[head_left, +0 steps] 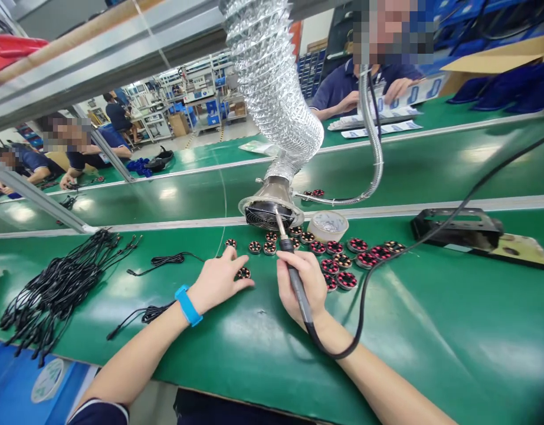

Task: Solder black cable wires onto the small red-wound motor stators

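Note:
My right hand (304,283) is wrapped round the dark handle of a soldering iron (294,274), its metal tip pointing up and away below the fume hood. With fingers spread, my left hand (221,278) reaches over the green table (236,348). A small round coil part (243,273) lies between its thumb and fingers, and another coil part (230,242) is just beyond the fingertips. Several more round parts with red and black segments (346,280) lie to the right of the iron, around a roll of tape (328,225).
A fume hood (272,200) hangs low from a silver duct (272,88). Bundled black cables (64,289) lie left. A black metal stand (458,227) is at right. The iron's cord (364,301) loops beside my right forearm. People sit across the conveyor (192,203).

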{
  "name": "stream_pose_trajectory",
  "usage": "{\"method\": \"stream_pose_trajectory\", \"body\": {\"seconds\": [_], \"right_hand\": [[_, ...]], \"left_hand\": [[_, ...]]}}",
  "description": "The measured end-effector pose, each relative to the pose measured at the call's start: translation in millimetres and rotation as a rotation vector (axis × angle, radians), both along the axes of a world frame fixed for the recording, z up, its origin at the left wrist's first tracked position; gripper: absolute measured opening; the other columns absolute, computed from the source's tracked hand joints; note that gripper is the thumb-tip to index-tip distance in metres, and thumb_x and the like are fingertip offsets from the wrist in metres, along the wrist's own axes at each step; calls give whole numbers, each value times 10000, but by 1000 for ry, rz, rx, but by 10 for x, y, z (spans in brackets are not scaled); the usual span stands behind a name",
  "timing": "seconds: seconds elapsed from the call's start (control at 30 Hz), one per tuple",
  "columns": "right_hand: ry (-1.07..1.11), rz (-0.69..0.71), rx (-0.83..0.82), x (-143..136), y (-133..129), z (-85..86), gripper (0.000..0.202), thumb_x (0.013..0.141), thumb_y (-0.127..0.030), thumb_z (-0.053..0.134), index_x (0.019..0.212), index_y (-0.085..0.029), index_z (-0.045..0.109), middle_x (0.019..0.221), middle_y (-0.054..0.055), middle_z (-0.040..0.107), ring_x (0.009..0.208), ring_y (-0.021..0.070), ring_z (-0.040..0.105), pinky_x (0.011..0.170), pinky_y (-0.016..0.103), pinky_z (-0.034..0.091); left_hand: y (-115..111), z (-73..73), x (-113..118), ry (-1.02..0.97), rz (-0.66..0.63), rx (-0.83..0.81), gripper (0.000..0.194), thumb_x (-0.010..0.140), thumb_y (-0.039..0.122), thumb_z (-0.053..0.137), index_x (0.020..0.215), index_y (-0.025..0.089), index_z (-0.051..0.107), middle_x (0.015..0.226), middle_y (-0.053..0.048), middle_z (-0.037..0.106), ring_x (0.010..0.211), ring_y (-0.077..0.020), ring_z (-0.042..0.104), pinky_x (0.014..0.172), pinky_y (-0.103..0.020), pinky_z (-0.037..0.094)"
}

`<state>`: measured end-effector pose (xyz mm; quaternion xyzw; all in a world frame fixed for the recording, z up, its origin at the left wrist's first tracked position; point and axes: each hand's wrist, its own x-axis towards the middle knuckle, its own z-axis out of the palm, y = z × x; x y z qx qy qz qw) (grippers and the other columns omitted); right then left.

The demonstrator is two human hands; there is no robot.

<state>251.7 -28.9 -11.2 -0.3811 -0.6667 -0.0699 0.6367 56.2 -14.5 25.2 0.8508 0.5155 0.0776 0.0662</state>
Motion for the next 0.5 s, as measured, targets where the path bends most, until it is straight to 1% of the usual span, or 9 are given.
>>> {"method": "stream_pose_trajectory", "body": {"seconds": [0.07,0.13,0.17,0.23,0.3,0.37,0.43,0.5], "right_hand": [[12,-7,6,9,0,12,318,890,-71,583,1168,-225,613,905,64,632,783,196,609,707,358,538],[19,-9,10,15,4,16,316,892,-84,585,1170,-231,615,899,61,631,782,198,609,704,358,538],[19,-6,15,17,7,15,316,893,-87,585,1171,-232,616,897,60,630,781,198,609,703,358,538],[15,6,24,19,8,12,330,888,-77,585,1178,-232,610,894,58,623,782,196,609,705,358,539],[6,14,28,17,6,9,357,882,-55,580,1192,-232,597,898,59,613,797,197,610,711,359,543],[-12,17,30,11,1,8,378,877,-37,574,1200,-233,588,897,59,604,819,202,612,721,364,548],[-38,14,33,4,-3,10,381,871,-27,572,1191,-231,589,890,58,597,817,202,608,721,367,550],[-62,8,39,-1,-5,15,376,863,-21,575,1179,-225,593,881,56,591,798,198,598,717,369,550]], "left_hand": [[23,-7,85,158,-59,-31,402,890,487,634,1183,213,653,1177,-122,566,848,-247,672,732,-332,517],[80,-24,127,232,-98,-44,304,917,433,609,1077,182,673,1129,-125,576,833,-255,681,721,-337,521],[119,-31,131,248,-103,-34,284,925,422,600,1042,174,673,1140,-131,576,831,-256,685,718,-337,523],[208,-36,113,263,-77,3,285,932,425,585,1023,168,667,1272,-161,539,831,-254,693,720,-343,528],[309,-30,75,278,-12,25,294,939,433,567,1036,173,665,1407,-187,465,834,-256,700,734,-359,533],[408,-22,31,299,42,6,322,939,454,558,1089,190,666,1436,-203,450,864,-277,704,760,-380,536],[493,-23,-14,318,53,-34,364,932,477,565,1174,219,656,1366,-197,515,903,-298,702,779,-389,535],[556,-34,-61,328,26,-59,407,921,492,580,1241,246,638,1259,-166,579,915,-300,700,783,-378,533]]}}
